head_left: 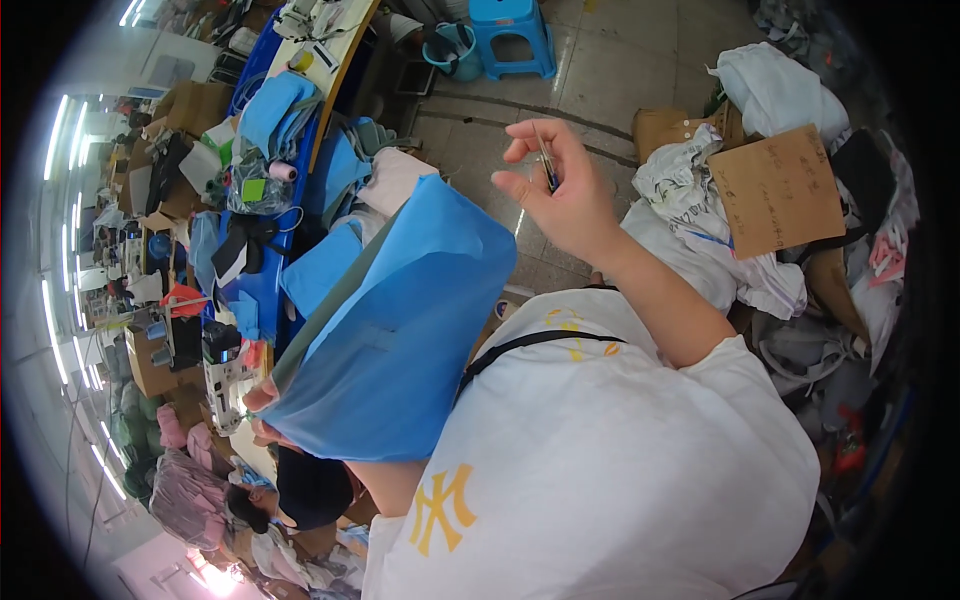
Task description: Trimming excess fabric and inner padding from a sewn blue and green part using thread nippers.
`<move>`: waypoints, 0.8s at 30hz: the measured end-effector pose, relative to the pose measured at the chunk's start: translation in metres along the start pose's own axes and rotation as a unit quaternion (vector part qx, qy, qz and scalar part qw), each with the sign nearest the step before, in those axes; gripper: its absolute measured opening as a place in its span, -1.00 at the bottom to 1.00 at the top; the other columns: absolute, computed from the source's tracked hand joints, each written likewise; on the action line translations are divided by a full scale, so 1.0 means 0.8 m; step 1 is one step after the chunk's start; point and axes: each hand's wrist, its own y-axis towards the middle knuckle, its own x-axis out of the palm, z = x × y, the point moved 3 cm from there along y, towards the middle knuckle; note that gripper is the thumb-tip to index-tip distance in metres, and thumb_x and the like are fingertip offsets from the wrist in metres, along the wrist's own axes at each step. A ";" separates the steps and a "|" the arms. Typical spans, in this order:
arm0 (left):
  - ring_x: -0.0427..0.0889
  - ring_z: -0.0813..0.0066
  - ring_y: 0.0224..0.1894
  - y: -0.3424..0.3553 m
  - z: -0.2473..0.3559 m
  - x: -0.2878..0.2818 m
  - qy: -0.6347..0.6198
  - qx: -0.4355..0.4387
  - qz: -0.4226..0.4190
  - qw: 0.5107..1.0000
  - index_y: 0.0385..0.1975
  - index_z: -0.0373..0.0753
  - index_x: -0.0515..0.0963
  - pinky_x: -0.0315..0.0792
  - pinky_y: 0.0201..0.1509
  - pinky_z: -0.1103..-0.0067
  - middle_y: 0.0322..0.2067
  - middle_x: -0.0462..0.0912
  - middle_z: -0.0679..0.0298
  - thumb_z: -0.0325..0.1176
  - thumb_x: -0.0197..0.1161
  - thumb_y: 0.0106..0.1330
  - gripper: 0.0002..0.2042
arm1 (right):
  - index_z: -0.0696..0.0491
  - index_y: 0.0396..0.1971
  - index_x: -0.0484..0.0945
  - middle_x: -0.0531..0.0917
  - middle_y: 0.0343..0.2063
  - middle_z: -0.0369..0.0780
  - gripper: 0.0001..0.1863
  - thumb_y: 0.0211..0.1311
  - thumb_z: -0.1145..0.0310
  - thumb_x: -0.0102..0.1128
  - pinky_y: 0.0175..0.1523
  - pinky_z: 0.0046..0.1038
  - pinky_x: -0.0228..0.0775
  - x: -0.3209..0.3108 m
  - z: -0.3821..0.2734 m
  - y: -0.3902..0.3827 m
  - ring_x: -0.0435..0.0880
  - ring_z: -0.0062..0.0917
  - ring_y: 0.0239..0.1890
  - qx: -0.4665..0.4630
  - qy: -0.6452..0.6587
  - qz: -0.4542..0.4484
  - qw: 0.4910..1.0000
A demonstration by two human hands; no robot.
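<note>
A broad piece of blue cloth [400, 320] with a grey-green edge hangs across the front of my body. My left hand [263, 400] grips its lower left corner, thumb on one side and fingers on the other; the cloth covers most of that hand. Away from the cloth, my right hand [570, 195] is raised to the upper right. Small pointed metal thread snips [545, 158] rest in its curled fingers, while the thumb and forefinger stand apart. The snips' lower part is hidden in the palm.
At the left, a long table [325, 95] bears blue cloth pieces, a thread spool [283, 171] and a sewing machine [225, 385]. A blue stool [512, 35] and a bucket [455, 55] stand ahead. Fabric heaps and cardboard [778, 190] lie right. Another person [310, 485] sits lower left.
</note>
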 end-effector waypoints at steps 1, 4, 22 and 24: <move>0.68 0.43 -0.29 0.001 0.001 -0.003 0.017 0.010 -0.005 1.000 -0.13 -0.22 0.57 0.56 -0.11 0.46 -0.29 0.71 0.24 -0.20 0.15 0.22 -0.69 | 0.08 -0.04 0.50 0.53 -0.43 -0.41 -0.76 0.34 0.43 0.27 -0.36 -0.71 0.25 0.002 -0.003 -0.001 0.37 -0.81 -0.50 0.000 0.000 0.004 1.000; 0.68 0.43 -0.30 0.001 -0.001 -0.007 0.071 0.050 -0.018 0.996 -0.17 -0.19 0.58 0.54 -0.09 0.44 -0.32 0.72 0.26 -0.18 0.13 0.21 -0.71 | 0.09 -0.08 0.51 0.57 -0.41 -0.38 -0.75 0.31 0.43 0.32 -0.36 -0.72 0.28 0.002 0.001 -0.002 0.44 -0.82 -0.48 0.019 0.037 -0.017 0.999; 0.40 0.37 -0.70 0.041 -0.066 0.056 0.376 -0.107 -0.307 0.868 -0.76 -0.22 0.33 0.28 -0.64 0.59 -0.70 0.52 0.23 -0.40 0.16 -0.09 -0.85 | 0.10 -0.17 0.54 0.70 -0.31 -0.26 -0.72 0.16 0.38 0.40 -0.26 -0.45 0.51 0.076 -0.108 -0.023 0.70 -0.48 -0.21 -0.017 0.036 -0.418 0.908; 0.34 0.38 -0.74 0.034 -0.071 0.063 0.393 -0.111 -0.290 0.866 -0.77 -0.23 0.31 0.20 -0.69 0.56 -0.70 0.47 0.24 -0.46 0.13 -0.14 -0.87 | 0.11 -0.15 0.53 0.70 -0.30 -0.23 -0.71 0.19 0.35 0.38 -0.25 -0.45 0.51 0.082 -0.109 -0.028 0.70 -0.45 -0.22 -0.034 0.051 -0.444 0.894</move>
